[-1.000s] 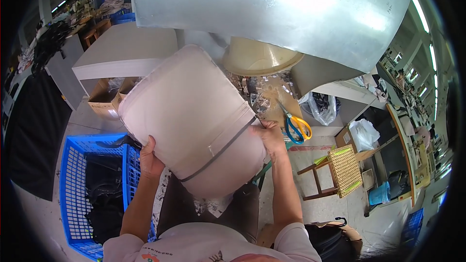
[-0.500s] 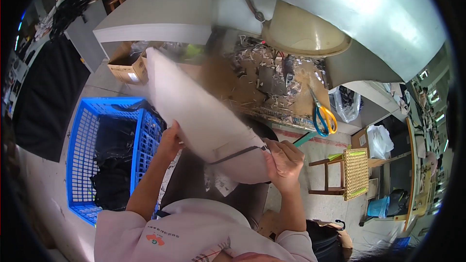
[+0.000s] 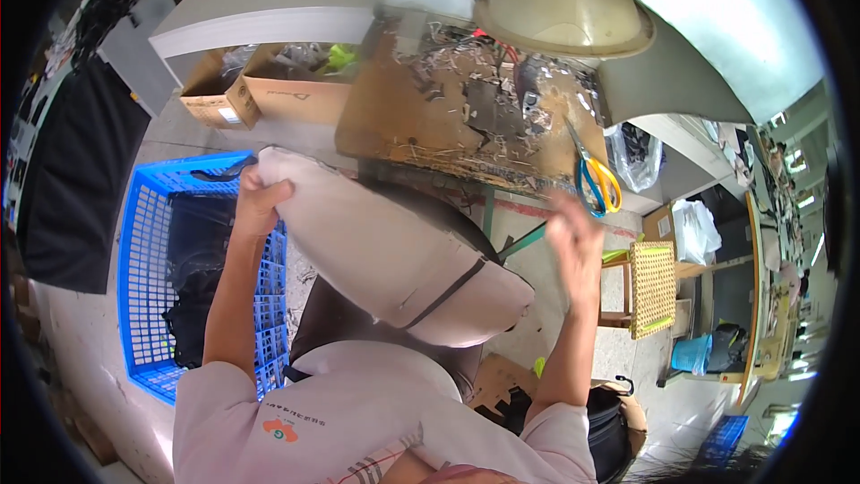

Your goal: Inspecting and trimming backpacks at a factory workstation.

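A large pale fabric piece (image 3: 376,242), with a dark strip across its right end, lies slanted above my lap. My left hand (image 3: 262,200) is closed on its upper left corner, thumb on top. Away from the fabric's right end, my right hand (image 3: 574,237) is raised beside the scissors, its fingers smeared by motion. The scissors (image 3: 598,186), with yellow and blue handles, rest at the right edge of the worktable with the blades pointing away. Whether my right fingers touch the handles cannot be made out.
Scraps cover the brown worktable (image 3: 403,116) ahead, beneath a beige lamp-like shade (image 3: 564,9). A blue basket (image 3: 134,305) of black items stands at my left. Cardboard boxes (image 3: 296,97) sit beyond it. To the right are a woven-seat stool (image 3: 652,291) and a plastic bag (image 3: 638,161).
My right hand has let go of the fabric's right end and moved up and right toward the scissors. My left hand has shifted up and left to the fabric's corner; the fabric lies lower.
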`<action>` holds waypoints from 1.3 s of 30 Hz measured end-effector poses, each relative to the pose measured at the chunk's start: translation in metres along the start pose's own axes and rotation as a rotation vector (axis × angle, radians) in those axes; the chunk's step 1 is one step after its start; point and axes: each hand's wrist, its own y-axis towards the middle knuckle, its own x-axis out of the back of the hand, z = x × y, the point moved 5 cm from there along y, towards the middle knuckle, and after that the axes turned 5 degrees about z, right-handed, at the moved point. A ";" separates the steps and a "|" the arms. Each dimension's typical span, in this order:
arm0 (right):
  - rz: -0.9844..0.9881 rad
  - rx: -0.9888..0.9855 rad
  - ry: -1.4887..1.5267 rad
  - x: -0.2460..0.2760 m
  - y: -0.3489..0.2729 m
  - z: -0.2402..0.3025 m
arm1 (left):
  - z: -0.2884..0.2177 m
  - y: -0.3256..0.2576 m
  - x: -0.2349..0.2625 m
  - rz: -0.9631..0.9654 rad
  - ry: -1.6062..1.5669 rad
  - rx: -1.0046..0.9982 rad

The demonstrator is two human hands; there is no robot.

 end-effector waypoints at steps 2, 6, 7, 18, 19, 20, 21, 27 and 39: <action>-0.245 0.013 -0.892 0.028 0.030 -0.031 | -0.002 -0.002 -0.003 0.049 -0.046 0.008; 0.106 -0.304 -1.070 0.032 0.044 -0.120 | -0.009 0.000 -0.015 0.101 -0.092 0.010; 0.064 -0.272 -1.013 0.034 0.048 -0.124 | -0.009 0.001 -0.011 0.094 -0.097 0.004; -0.176 -0.276 -1.102 0.044 0.048 -0.122 | -0.013 0.005 0.001 0.032 -0.136 0.008; -0.188 -0.354 -1.120 0.047 0.042 -0.131 | -0.012 0.005 0.002 0.038 -0.145 0.016; -0.188 -0.356 -1.119 0.049 0.041 -0.131 | -0.012 0.005 0.002 0.039 -0.144 0.017; -0.101 -0.461 -1.103 0.049 0.040 -0.138 | -0.011 0.005 0.003 0.032 -0.140 0.027; 0.075 -0.596 -0.936 0.053 0.045 -0.133 | -0.006 0.004 0.005 -0.026 -0.150 0.001; 0.479 -0.062 -0.220 -0.002 -0.033 0.033 | -0.002 0.009 -0.007 0.027 -0.125 0.049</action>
